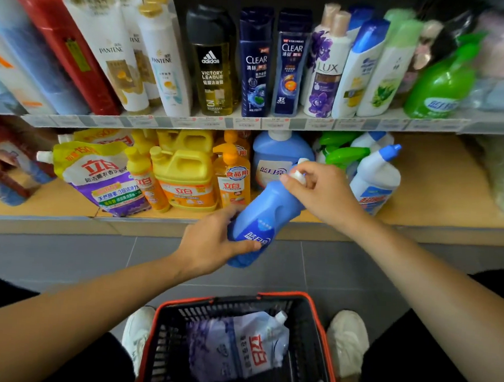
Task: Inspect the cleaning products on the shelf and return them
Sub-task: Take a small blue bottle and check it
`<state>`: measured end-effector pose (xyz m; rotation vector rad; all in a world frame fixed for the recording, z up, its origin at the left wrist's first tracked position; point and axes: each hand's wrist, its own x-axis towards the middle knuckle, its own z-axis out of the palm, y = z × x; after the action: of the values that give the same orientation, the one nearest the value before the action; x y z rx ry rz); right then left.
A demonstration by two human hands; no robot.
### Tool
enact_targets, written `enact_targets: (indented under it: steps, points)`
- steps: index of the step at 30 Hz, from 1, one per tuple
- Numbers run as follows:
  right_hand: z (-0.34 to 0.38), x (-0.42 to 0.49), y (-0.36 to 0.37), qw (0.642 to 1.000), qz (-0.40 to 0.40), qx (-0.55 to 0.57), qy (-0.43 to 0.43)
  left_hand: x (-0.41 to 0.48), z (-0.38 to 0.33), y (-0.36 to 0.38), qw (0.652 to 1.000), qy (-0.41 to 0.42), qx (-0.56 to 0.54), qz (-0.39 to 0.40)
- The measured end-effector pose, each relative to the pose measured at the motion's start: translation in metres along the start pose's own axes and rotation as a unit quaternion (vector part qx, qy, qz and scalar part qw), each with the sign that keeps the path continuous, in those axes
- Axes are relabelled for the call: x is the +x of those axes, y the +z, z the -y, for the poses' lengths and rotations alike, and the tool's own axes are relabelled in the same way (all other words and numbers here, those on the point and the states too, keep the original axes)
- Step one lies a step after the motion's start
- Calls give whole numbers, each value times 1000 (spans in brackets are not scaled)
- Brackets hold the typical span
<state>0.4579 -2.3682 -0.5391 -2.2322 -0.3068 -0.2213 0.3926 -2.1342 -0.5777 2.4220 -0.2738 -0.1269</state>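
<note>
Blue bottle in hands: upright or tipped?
Tipped. The blue bottle slants, base gripped by left hand, white cap higher, pinched by right hand.

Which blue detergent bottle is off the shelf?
The slim blue bottle, tilted, in the left hand and right hand; the wider blue jug stands on the shelf.

A blue detergent bottle (pixel 262 218) with a white cap (pixel 299 175) is being held tilted in the air in front of the lower shelf (pixel 439 202), cap end leaning up to the right, base pointing down to the left. The left grip (pixel 212 241) is wrapping round its lower body beside the white label lettering, and the right grip (pixel 318 189) is pinching the cap. A larger blue bottle (pixel 276 158) is standing upright on the shelf just behind it.
</note>
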Motion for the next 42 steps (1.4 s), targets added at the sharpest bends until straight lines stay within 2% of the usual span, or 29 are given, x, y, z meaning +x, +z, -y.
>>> enact_targets:
  steps: [3,7,9,11,13,15,18,24,27,29,33,35,42]
  points:
    - [-10,-12,8,996,-9,-14,92,-6,2,6,991,26,123,-41]
    - [-18,-20,18,995,5,5,104,-11,9,18,990,2,137,-39]
    - [-19,-25,17,998,22,23,63,-8,12,22,996,-27,85,-3]
    - [-18,-31,14,997,44,50,25,-6,15,24,997,-40,-33,54]
    - [-17,-35,11,995,76,70,-4,-4,19,26,978,-40,-178,104]
    - [-16,-37,11,991,109,81,-22,-4,25,27,949,-51,-274,150]
    - [-18,-42,12,983,153,101,-29,-5,30,30,926,-60,-322,185]
    - [-25,-43,8,979,179,95,-30,-2,37,29,908,-58,-344,231]
    - [-23,-41,6,982,174,71,-30,-2,36,31,919,-53,-322,222]
    - [-22,-39,8,987,149,50,-22,-2,33,32,943,-42,-271,189]
    - [-22,-37,13,992,119,40,14,-6,32,32,996,-35,-28,83]
    - [-21,-37,15,993,110,44,22,-10,32,34,998,-23,49,30]
    - [-16,-39,23,994,60,78,46,-14,31,39,990,34,126,-57]
